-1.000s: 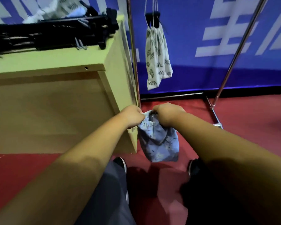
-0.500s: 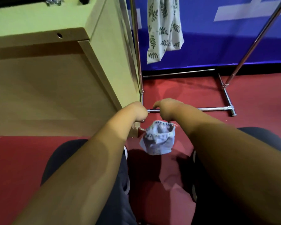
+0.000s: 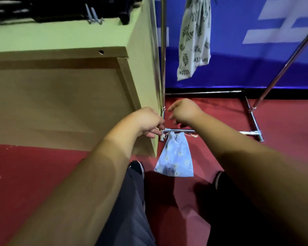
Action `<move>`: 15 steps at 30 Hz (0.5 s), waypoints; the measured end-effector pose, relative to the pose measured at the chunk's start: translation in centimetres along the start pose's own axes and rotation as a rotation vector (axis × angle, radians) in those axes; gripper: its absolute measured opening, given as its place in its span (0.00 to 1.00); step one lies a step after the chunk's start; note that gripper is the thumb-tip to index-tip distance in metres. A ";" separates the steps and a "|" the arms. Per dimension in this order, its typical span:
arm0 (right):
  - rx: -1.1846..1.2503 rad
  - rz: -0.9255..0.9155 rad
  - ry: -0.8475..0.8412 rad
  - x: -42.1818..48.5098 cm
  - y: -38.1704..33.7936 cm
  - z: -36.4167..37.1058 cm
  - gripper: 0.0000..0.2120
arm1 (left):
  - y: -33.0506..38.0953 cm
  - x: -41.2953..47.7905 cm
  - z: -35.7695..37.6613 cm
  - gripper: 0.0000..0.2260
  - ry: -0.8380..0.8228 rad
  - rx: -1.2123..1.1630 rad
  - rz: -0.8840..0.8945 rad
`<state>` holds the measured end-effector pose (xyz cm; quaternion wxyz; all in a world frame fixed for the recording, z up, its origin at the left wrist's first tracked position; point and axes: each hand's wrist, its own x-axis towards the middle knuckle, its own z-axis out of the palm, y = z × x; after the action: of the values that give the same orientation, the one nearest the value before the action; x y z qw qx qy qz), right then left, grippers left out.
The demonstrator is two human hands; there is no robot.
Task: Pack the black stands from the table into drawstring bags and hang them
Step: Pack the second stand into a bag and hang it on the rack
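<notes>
Big pale bench (image 3: 60, 38) fills the left side, and the black stands (image 3: 52, 11) lie in a dark heap along its far top edge, blurred, with two silvery prongs poking out. Right beside the bench stands the chrome rack (image 3: 163, 50), its base bars low on the red floor (image 3: 43, 174) in front of a blue banner (image 3: 256, 68). A white bag (image 3: 194, 41) printed with dark leaf sprigs hangs from up on the rack, limp and creased. Down in the middle is the blue bag (image 3: 176, 157): pale blue cloth with small white flowers, mouth gathered tight, body hanging flat and flaring toward the bottom, between the person's two shoes. The left hand (image 3: 148, 121) is at the bench corner, its fingers (image 3: 155, 134) pinching the drawstring (image 3: 165, 135) at the bag's mouth. The right hand (image 3: 184, 112) hovers just above, its fingers (image 3: 172, 118) loosely bent and blurred, apart from the cord's knotted end.
</notes>
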<state>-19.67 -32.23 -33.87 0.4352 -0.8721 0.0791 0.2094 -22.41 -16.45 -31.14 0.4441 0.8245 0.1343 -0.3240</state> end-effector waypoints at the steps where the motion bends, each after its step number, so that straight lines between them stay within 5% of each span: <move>1: 0.028 -0.029 0.024 -0.6 -1.5 -0.4 0.11 | 0.3 -0.6 -0.9 0.12 0.004 -0.030 0.022; 9: 0.237 -0.314 0.251 -4.6 -13.2 -3.9 0.15 | 5.4 -9.3 -7.6 0.11 0.048 -0.121 0.251; 15: 0.254 -0.418 0.234 -5.6 -19.9 -5.5 0.15 | 8.1 -13.0 -14.2 0.10 0.147 -0.130 0.420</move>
<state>-16.74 -24.71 -14.06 0.5627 -0.8262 -0.0275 0.0013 -22.18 -8.55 -11.84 0.5431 0.8253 0.0123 -0.1541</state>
